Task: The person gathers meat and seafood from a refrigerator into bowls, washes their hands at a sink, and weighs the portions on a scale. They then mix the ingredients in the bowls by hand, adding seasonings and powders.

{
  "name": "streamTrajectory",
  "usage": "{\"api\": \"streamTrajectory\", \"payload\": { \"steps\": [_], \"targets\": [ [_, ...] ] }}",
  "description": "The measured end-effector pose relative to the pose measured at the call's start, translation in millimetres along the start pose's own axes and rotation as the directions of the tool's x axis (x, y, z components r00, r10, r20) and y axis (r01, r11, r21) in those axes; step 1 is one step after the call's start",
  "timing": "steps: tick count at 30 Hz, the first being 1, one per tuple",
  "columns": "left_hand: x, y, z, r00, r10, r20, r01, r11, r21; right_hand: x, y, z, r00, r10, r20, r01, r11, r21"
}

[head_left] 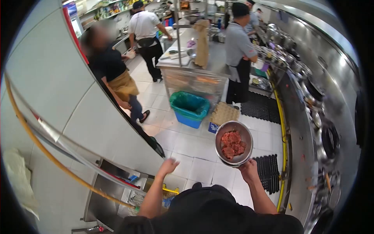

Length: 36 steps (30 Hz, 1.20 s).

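Observation:
A round steel bowl (249, 137) is held out in front of me at the right, tilted a little so its inside shows. In it lie several pieces of raw red meat (232, 145). My right hand (248, 171) grips the bowl's near side, with part of the fingers hidden under it. Empty and loosely bent, my left hand (168, 166) hangs over the tiled floor, its fingers a little apart and touching nothing. The end of the white wall is nearest to it.
Ahead stand a blue bin (189, 123) with a green liner and a stack of egg trays (224, 114) beside a steel counter (218, 68). Black mats (269, 171) lie along the right-hand cooking line. A person in an apron (117, 74) is at left; a cook (238, 50) stands ahead right.

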<state>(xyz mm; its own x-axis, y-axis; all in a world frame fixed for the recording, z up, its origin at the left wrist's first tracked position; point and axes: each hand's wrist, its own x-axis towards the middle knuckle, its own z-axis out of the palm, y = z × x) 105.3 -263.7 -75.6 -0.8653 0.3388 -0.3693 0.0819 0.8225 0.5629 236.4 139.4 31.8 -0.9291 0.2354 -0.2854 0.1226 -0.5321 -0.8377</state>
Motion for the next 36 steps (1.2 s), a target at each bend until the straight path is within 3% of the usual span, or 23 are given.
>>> {"api": "streamTrajectory", "payload": {
  "steps": [1,2,5,6,8,10,11,12,14,16,18,20,23,24,27,28,30,33,35,36],
  "targets": [
    [27.3,26.9,-29.5,0.97,0.109,-0.217,-0.139,0.982,-0.128,26.7,-5.8,15.0,1.0,-0.007,0.003,0.007,1.0,0.004],
    [67.4,46.6,-62.5,0.982,0.111,-0.15,-0.139,0.972,-0.19,54.3,-10.0,31.1,1.0,-0.017,0.007,0.016,1.0,0.015],
    [162.5,88.7,-138.3,0.912,0.266,-0.312,-0.346,0.907,-0.239,133.0,-25.3,71.1,1.0,-0.003,0.01,0.004,0.996,-0.087],
    [192.3,91.3,-158.2,0.912,0.253,-0.323,-0.336,0.912,-0.233,161.1,-29.5,84.4,1.0,0.004,0.02,-0.001,0.993,-0.117],
    [251.7,85.2,-194.5,0.923,0.211,-0.321,-0.322,0.88,-0.349,227.0,-25.2,103.8,0.998,0.018,0.066,-0.007,0.985,-0.172],
    [316.9,47.1,-214.8,0.912,0.224,-0.343,-0.34,0.881,-0.328,294.1,-21.7,135.6,0.994,0.04,0.105,-0.014,0.973,-0.23],
    [336.7,29.2,-227.5,0.981,0.05,-0.187,-0.135,0.87,-0.474,323.9,-17.9,158.3,0.99,0.054,0.133,-0.024,0.975,-0.22],
    [352.8,11.7,-237.7,0.994,-0.113,0.009,0.097,0.811,-0.576,348.6,-16.0,176.4,0.986,0.077,0.15,-0.045,0.977,-0.207],
    [379.3,-21.2,-264.3,0.98,-0.199,0.004,0.156,0.753,-0.639,403.6,-2.1,208.7,0.985,0.111,0.136,-0.081,0.975,-0.205],
    [401.9,-43.3,-298.7,0.98,-0.194,0.033,0.162,0.705,-0.69,449.4,-5.1,257.1,0.955,0.207,0.214,-0.162,0.964,-0.21],
    [427.9,-63.5,-327.9,0.981,-0.196,-0.008,0.124,0.648,-0.751,490.3,1.4,295.9,0.954,0.225,0.196,-0.196,0.968,-0.158],
    [465.1,-78.8,-352.5,0.983,-0.185,-0.014,0.114,0.663,-0.74,529.4,2.9,342.0,0.955,0.158,0.252,-0.128,0.983,-0.133],
    [514.4,-103.8,-365.8,0.981,-0.18,0.066,0.151,0.511,-0.846,584.6,24.4,382.6,0.96,0.181,0.213,-0.145,0.974,-0.174],
    [538.1,-107.4,-373.0,0.985,-0.157,0.075,0.147,0.519,-0.842,598.4,21.5,410.6,0.969,0.152,0.194,-0.136,0.986,-0.092],
    [584.9,-115.4,-383.7,0.948,-0.279,0.155,0.24,0.302,-0.922,646.6,28.6,444.7,0.978,0.072,0.195,-0.083,0.995,0.052],
    [596.7,-116.9,-392.6,0.948,-0.274,0.164,0.247,0.303,-0.92,656.5,23.3,464.2,0.978,0.035,0.204,-0.059,0.992,0.112],
    [627.2,-114.1,-421.6,0.933,-0.347,0.096,0.187,0.238,-0.953,679.3,14.3,491.8,0.991,0.005,0.137,-0.018,0.995,0.094],
    [662.4,-107.0,-470.0,0.931,-0.338,-0.139,-0.068,0.213,-0.975,716.3,16.6,508.0,0.999,-0.035,0.037,0.034,0.999,0.035],
    [678.8,-87.1,-517.6,0.918,-0.268,-0.291,-0.269,0.115,-0.956,745.8,26.1,505.3,0.999,-0.027,0.02,0.028,0.998,-0.063],
    [687.2,-79.1,-542.6,0.928,-0.151,-0.34,-0.334,0.061,-0.941,756.7,27.3,511.0,1.0,-0.014,-0.002,0.014,0.998,-0.054]
  ]
}}
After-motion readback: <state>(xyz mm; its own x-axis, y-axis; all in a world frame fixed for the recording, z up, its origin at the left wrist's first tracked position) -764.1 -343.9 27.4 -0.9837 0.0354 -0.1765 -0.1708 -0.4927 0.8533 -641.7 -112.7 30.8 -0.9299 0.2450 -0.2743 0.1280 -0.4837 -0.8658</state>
